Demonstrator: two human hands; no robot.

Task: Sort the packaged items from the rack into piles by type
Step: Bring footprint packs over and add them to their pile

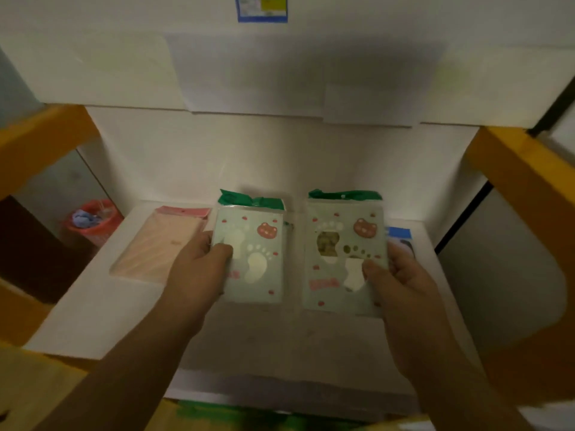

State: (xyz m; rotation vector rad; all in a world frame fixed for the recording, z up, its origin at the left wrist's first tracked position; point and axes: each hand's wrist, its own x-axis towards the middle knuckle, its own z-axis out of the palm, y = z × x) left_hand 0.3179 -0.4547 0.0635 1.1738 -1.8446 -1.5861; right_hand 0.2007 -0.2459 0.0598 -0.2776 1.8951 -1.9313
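Note:
Two pale green packets printed with footprints and a bear face are held side by side over the white shelf (pixel 249 337). My left hand (pixel 199 269) grips the left green packet (pixel 253 253) by its left edge. My right hand (pixel 401 281) grips the right green packet (pixel 339 244) at its lower right corner. Both packets have green header strips at the top. A pink packet (pixel 158 244) lies flat on the shelf to the left. A blue-and-white packet (pixel 401 236) lies partly hidden behind my right hand.
Orange rack beams stand at the left (pixel 40 141) and right (pixel 525 181). A white wall panel (pixel 280 157) backs the shelf. A red bin (pixel 93 219) with cloth sits on the floor beyond the left edge. Something green (pixel 233 415) shows on the level below.

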